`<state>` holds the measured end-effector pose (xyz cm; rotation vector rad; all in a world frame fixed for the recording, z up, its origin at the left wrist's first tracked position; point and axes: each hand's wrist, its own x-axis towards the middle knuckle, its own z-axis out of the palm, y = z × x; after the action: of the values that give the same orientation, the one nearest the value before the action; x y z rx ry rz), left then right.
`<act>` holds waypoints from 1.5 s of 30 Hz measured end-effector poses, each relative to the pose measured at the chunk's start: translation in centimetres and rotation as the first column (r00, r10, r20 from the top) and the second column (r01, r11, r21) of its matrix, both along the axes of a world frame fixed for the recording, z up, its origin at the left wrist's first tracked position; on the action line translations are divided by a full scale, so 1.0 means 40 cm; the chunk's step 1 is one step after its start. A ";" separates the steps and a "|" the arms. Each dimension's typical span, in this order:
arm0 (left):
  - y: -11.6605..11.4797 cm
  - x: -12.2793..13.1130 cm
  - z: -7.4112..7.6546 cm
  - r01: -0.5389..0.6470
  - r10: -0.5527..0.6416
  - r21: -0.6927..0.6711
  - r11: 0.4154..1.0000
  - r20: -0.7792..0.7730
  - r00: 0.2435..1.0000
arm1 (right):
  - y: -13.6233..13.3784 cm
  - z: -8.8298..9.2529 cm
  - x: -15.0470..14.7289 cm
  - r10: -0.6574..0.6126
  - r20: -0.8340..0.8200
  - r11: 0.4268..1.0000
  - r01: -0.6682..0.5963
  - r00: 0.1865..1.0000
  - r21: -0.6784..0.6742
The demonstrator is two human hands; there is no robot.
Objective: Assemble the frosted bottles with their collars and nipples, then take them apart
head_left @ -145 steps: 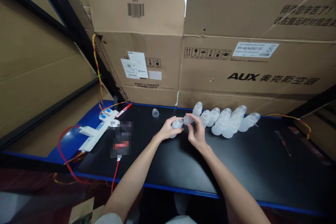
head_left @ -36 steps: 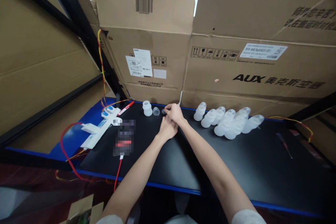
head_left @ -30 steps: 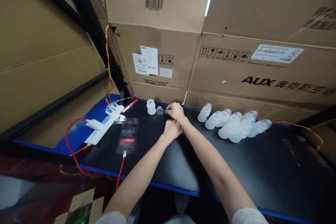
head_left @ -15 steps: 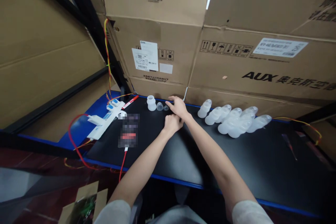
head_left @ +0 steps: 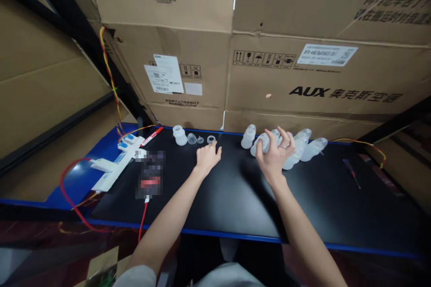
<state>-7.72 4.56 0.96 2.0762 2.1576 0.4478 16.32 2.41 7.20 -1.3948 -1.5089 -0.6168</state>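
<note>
My left hand (head_left: 208,156) is low over the black table just in front of a small white ring (head_left: 211,139), its index finger close to the ring; whether they touch is unclear. Left of the ring stand a clear nipple-shaped piece (head_left: 200,140), a clear dome cap (head_left: 191,138) and an open white bottle (head_left: 179,135). My right hand (head_left: 275,150), fingers spread and curved, hovers in front of a group of translucent capped bottles (head_left: 313,149) and hides part of them. Another such bottle (head_left: 248,136) stands left of it.
Cardboard boxes (head_left: 188,67) wall off the table's back. At the left lie a power strip (head_left: 117,166), a red marker (head_left: 151,136) and a blurred-out device (head_left: 150,175) with a red cable. A screwdriver (head_left: 352,172) lies at the right on the black table (head_left: 229,206).
My hands have moved apart; the right went to the bottle group and spread its fingers. The white ring now shows by my left hand. The view has shifted right.
</note>
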 end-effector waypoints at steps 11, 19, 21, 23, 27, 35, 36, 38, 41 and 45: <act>-0.012 -0.010 0.002 -0.079 0.079 -0.003 0.997 -0.030 0.996 | -0.006 -0.025 0.015 0.035 0.044 0.979 -0.025 0.998 -0.205; -0.054 -0.003 0.021 0.340 -0.397 0.232 0.911 0.279 0.874 | -0.029 -0.041 -0.030 0.411 -0.207 0.878 -0.447 0.888 -0.173; -0.073 0.023 0.020 0.410 -0.513 0.331 0.850 0.343 0.787 | -0.042 -0.047 -0.051 0.496 -0.348 0.797 -0.576 0.796 -0.181; -0.088 0.053 0.014 0.373 -0.528 0.397 0.839 0.424 0.736 | -0.053 -0.050 -0.068 0.539 -0.489 0.717 -0.678 0.686 -0.162; -0.098 0.087 0.013 0.262 -0.466 0.393 0.882 0.632 0.620 | -0.054 -0.051 -0.080 0.500 -0.741 0.596 -0.799 0.448 -0.081; -0.086 0.037 0.048 0.707 -0.017 0.032 0.707 0.999 -0.029 | -0.017 -0.038 -0.031 0.428 -0.899 0.294 -0.926 -0.094 0.236; -0.085 0.035 0.043 0.778 0.079 0.009 0.628 0.994 -0.076 | -0.012 -0.031 -0.015 0.442 -0.889 0.309 -0.909 -0.123 0.279; -0.086 0.038 0.032 0.865 0.205 -0.006 0.502 0.972 -0.112 | -0.001 -0.018 0.020 0.485 -0.863 0.371 -0.861 -0.140 0.348; -0.086 0.053 0.020 0.818 0.223 0.015 0.575 0.959 -0.174 | 0.010 -0.014 0.049 0.522 -0.852 0.446 -0.835 -0.050 0.323; -0.078 0.064 0.020 0.594 0.156 0.054 0.803 0.942 -0.296 | 0.008 -0.051 0.017 0.473 -0.853 0.494 -0.868 0.222 0.048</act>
<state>-5.14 1.45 1.74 0.8345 0.5161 0.9315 17.00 2.72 5.15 -0.8512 -1.3141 0.9561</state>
